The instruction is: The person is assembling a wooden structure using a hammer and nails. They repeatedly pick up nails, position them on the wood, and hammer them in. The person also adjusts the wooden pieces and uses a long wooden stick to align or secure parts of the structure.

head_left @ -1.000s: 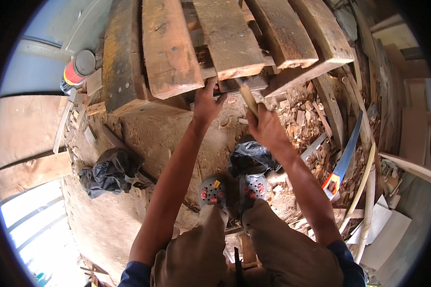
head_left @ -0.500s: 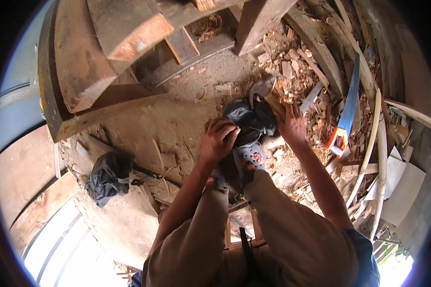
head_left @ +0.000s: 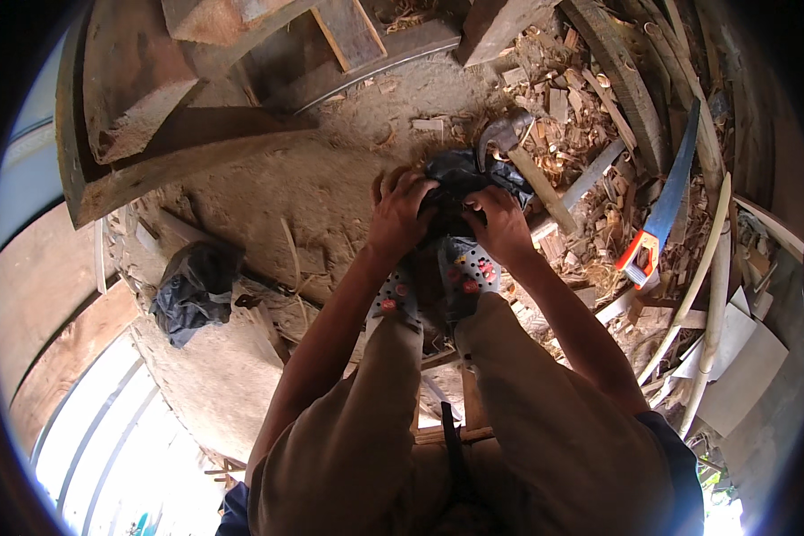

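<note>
Both hands are at a black plastic bag (head_left: 473, 170) on the dirt floor (head_left: 268, 192), just beyond the person's feet. The left hand (head_left: 400, 214) is at the bag's left side, its fingers bent and half closed; the right hand (head_left: 502, 221) is at the near right side, fingers curled inward with the thumb close to them. Both overlap the dark plastic, but whether either one grips it cannot be made out. Just beyond the right hand lies a hammer (head_left: 542, 190), its metal head at the bag's far right edge, its wooden handle slanting nearer and rightward. Nearer than the bag are two grey clogs (head_left: 471, 272) with red ornaments. Farther right, a handsaw (head_left: 673, 188) with a blue blade and an orange and white handle rests beside long poles (head_left: 717, 295). Well to the left, a second black bag (head_left: 196, 290) lies crumpled. At the far left stands a structure of thick timbers (head_left: 138, 80).
</note>
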Action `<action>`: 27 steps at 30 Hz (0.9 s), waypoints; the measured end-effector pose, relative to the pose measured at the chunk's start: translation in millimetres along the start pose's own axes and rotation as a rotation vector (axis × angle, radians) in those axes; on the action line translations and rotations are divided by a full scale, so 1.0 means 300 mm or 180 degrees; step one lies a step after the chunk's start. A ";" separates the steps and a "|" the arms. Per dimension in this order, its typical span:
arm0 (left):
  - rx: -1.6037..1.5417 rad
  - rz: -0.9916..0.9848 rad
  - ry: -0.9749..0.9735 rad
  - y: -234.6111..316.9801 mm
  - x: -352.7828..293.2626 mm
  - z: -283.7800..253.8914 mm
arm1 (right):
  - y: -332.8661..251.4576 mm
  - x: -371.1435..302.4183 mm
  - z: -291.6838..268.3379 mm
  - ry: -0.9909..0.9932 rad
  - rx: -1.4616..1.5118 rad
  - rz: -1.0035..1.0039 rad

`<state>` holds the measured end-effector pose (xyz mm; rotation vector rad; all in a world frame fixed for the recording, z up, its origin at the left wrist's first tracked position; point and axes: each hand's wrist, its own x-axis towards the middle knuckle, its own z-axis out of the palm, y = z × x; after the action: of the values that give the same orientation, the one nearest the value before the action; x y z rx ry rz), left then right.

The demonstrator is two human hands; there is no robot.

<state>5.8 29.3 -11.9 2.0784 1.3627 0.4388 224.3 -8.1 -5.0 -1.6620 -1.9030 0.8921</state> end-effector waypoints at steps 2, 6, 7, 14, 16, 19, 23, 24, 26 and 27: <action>-0.0029 -0.0005 0.0035 0.007 0.002 0.003 | -0.004 -0.005 0.007 0.0101 -0.0201 -0.0092; -0.0045 -0.0007 0.0067 0.010 0.011 0.009 | 0.006 0.003 0.014 0.0096 -0.0480 -0.0157; -0.0049 -0.0010 0.0066 0.010 0.010 0.009 | 0.007 0.004 0.015 0.0105 -0.0487 -0.0172; -0.0060 -0.0024 0.0056 0.010 0.005 -0.004 | -0.002 0.017 0.016 0.0131 -0.0335 -0.0005; -0.0051 -0.0008 0.0090 0.007 0.003 -0.002 | -0.010 0.020 0.017 0.0207 -0.0373 -0.0046; -0.0057 -0.0022 0.0082 0.005 0.002 0.003 | -0.004 0.020 0.030 0.0239 -0.0475 -0.0082; -0.0053 -0.0099 0.0001 0.002 0.003 0.006 | 0.002 0.032 0.042 0.0151 -0.0659 -0.0038; -0.0039 -0.0128 -0.0026 0.002 0.001 0.007 | 0.000 0.034 0.043 0.0121 -0.0713 -0.0021; -0.0029 -0.0128 -0.0039 -0.001 0.001 0.008 | -0.010 0.036 0.049 0.0179 -0.0791 0.0024; -0.0025 -0.0130 -0.0044 -0.002 0.001 0.009 | -0.019 0.038 0.052 0.0207 -0.0831 0.0046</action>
<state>7.1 29.0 -14.4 2.0399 1.3905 0.4112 207.5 0.0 -12.6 -1.8301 -2.0347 0.6065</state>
